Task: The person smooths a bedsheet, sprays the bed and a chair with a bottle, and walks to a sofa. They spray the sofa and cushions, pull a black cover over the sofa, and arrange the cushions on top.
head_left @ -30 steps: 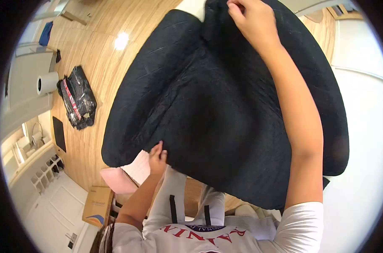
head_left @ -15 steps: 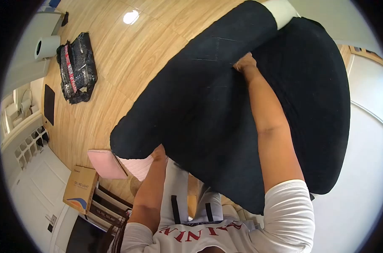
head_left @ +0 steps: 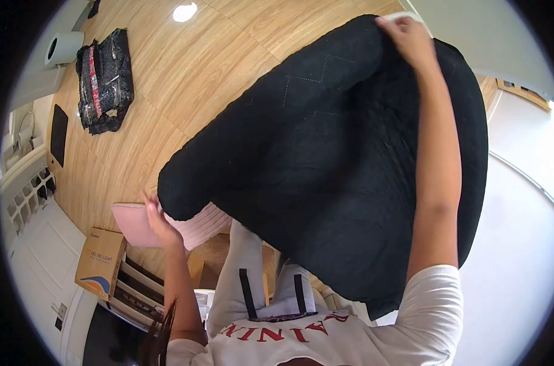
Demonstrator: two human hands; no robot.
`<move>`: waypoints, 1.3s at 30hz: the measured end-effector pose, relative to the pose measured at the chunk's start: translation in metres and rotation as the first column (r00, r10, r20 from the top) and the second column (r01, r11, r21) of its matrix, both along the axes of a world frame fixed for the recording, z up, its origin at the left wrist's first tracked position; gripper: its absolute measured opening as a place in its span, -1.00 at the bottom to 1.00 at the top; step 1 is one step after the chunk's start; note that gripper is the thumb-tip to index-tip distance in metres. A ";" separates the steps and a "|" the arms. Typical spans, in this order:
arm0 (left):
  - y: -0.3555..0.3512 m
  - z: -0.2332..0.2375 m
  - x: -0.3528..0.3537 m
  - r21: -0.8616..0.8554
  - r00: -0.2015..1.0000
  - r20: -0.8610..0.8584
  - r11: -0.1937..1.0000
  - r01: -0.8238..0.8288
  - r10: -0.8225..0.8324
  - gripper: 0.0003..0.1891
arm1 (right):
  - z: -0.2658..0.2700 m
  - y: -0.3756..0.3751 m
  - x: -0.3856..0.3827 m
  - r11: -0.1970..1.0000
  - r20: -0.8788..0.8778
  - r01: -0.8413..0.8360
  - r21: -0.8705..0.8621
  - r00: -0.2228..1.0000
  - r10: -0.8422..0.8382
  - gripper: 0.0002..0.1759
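A large black cloth (head_left: 313,165) spreads across the middle, its left end rounded and its far edge reaching the top. Dotted lines of stitching show on its upper part. My left hand (head_left: 160,222) is at the cloth's lower left end, fingers extended and apart, beside a pink cushion (head_left: 134,224). At the top, my right hand (head_left: 408,38) has its fingers at the cloth's upper edge, over a white piece that shows behind it; whether they pinch the fabric is blurred.
A black plastic-wrapped package (head_left: 105,82) lies on the wooden floor (head_left: 210,73) at upper left. A ceiling light box (head_left: 100,262) stands lower left by a slatted rack. A white door (head_left: 42,274) is at far left.
My right hand has moved up to the cloth's far edge. My left hand has let go of the near edge and moved left, its fingers now apart. The cloth looks more spread.
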State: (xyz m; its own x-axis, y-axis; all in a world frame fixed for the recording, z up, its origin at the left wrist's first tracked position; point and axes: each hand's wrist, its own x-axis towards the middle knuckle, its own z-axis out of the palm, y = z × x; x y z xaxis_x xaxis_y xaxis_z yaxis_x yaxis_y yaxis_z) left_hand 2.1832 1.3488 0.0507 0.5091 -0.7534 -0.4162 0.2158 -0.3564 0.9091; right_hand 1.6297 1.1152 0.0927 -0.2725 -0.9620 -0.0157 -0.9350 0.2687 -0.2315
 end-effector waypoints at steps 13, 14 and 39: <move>-0.020 0.031 -0.073 0.078 0.421 0.762 0.715 0.695 -0.492 -0.49 | -0.035 0.059 0.037 0.721 0.095 0.008 -0.693 0.992 0.081 -0.83; -0.005 0.028 -0.094 0.197 0.233 0.710 0.505 0.840 -0.664 -0.48 | -0.053 0.087 0.049 0.782 0.183 0.048 -0.621 0.979 0.085 -0.90; -0.010 -0.147 -0.059 0.794 0.301 0.147 0.294 0.532 -0.942 -0.40 | -0.220 0.072 0.108 0.594 -0.120 0.189 0.782 0.981 -0.154 -0.03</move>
State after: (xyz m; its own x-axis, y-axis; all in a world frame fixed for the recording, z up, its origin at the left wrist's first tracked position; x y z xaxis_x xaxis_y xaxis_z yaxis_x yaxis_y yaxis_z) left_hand 2.1239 1.3384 -0.0962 0.0819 -0.6345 -0.7686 -0.8441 -0.4542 0.2850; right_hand 1.7376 1.1876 -0.1273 -0.4486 -0.5167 -0.7292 -0.8547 0.4865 0.1811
